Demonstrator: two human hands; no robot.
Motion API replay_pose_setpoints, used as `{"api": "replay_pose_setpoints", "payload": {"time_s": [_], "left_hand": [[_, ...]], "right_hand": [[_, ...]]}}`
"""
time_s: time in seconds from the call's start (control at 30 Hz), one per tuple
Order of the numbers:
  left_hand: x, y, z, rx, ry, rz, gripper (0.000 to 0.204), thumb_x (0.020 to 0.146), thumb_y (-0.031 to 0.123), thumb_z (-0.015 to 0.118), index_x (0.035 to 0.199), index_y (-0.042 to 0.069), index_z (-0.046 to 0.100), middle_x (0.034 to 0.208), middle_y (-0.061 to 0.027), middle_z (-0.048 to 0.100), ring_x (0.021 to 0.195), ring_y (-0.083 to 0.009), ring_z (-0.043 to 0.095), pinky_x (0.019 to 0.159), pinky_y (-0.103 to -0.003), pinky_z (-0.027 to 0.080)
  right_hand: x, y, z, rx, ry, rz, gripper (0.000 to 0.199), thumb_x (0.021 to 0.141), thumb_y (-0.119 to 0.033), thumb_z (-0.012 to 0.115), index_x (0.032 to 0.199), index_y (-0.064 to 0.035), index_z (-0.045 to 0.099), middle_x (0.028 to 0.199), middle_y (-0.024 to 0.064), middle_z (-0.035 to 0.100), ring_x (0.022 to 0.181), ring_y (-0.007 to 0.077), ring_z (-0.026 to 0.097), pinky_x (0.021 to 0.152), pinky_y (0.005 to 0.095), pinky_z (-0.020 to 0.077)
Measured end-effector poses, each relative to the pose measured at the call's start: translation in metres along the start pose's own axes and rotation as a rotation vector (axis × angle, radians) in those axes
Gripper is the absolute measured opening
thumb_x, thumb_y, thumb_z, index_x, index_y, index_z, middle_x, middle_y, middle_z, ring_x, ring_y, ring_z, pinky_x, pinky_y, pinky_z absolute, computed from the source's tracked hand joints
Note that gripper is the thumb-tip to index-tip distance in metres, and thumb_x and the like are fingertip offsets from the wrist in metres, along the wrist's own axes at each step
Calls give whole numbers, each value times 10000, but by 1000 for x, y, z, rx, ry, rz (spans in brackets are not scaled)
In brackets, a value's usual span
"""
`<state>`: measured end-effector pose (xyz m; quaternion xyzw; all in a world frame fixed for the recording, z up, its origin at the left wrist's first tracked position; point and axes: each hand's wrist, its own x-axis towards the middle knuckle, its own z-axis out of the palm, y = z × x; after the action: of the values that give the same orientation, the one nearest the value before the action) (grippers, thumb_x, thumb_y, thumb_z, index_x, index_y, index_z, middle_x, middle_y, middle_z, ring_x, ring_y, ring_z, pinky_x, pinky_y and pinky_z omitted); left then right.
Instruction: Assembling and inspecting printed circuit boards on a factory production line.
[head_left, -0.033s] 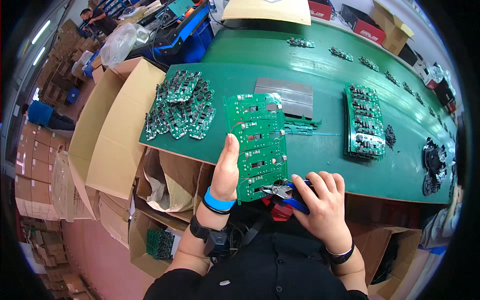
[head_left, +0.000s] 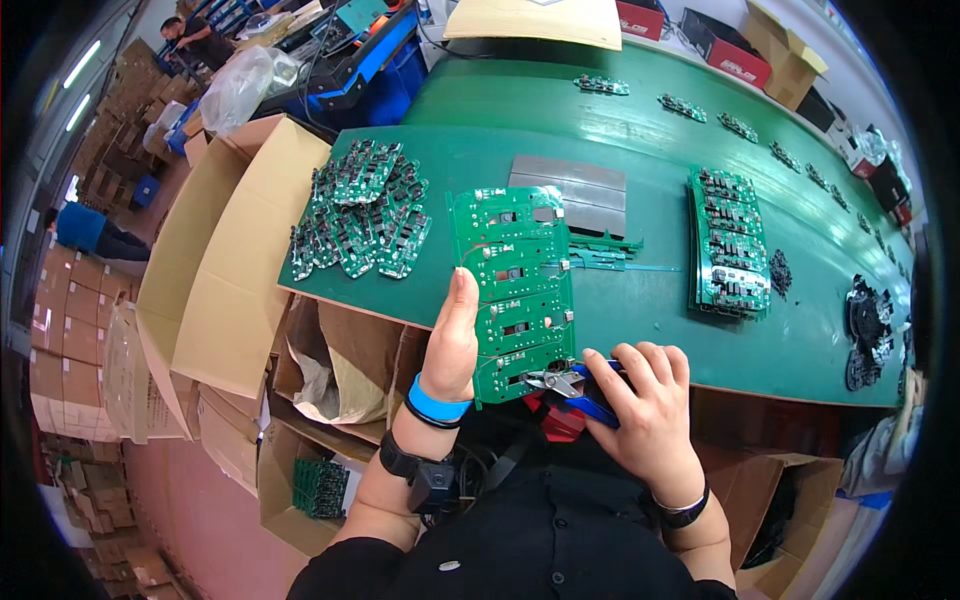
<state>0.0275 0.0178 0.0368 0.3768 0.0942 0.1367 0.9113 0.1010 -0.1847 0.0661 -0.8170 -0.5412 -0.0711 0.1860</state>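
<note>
A green circuit board panel (head_left: 520, 295) with several joined sections is held up at the near edge of the table. My left hand (head_left: 455, 335) grips its left edge, thumb on the face, the other fingers hidden behind. In my right hand (head_left: 645, 400) is a pair of blue-handled cutting pliers (head_left: 590, 395). Their metal jaws touch the lower right part of the panel; whether they are closed on anything cannot be made out. Behind the panel, thin green board strips (head_left: 610, 250) lie beside a grey block (head_left: 590, 190).
A heap of small circuit boards (head_left: 365, 205) covers the table's left end. To the right stand stacked board panels (head_left: 727, 240), small black parts (head_left: 780, 272) and black pieces (head_left: 868, 335). Single boards (head_left: 682, 107) line the green surface farther back. Open cartons (head_left: 245, 260) flank the table's left.
</note>
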Motion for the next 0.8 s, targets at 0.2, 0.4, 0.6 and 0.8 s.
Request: {"api": "replay_pose_setpoints", "payload": {"time_s": [0.2,0.4,0.6,0.8], "left_hand": [[-1,1,3,8,18,1,637,975,531,235,1384,51,330,1286,-178,503,1087,-306,580,870,-461,531],[-1,1,2,-9,28,6,582,990,488,223,1375,64,326,1262,-167,516,1062,-287,595,853,-441,544],[0,1,3,-10,32,1,637,973,536,235,1374,54,350,1272,-177,515,1084,-309,581,871,-462,528],[2,1,0,-44,40,-10,646,971,543,225,1371,53,357,1265,-174,520,1082,-309,581,877,-468,523]], "right_hand": [[0,1,1,2,0,-3,650,550,-223,766,1162,-104,580,1028,82,532,978,259,506,887,425,350],[0,1,2,35,-25,13,649,554,-218,769,1164,-109,576,1021,78,532,966,252,507,875,417,348],[-2,1,6,-22,7,-3,646,544,-211,771,1154,-117,582,998,64,537,928,231,511,828,404,349],[-2,2,6,-34,44,-25,648,532,-214,772,1149,-120,596,993,62,537,920,228,514,820,402,348]]}}
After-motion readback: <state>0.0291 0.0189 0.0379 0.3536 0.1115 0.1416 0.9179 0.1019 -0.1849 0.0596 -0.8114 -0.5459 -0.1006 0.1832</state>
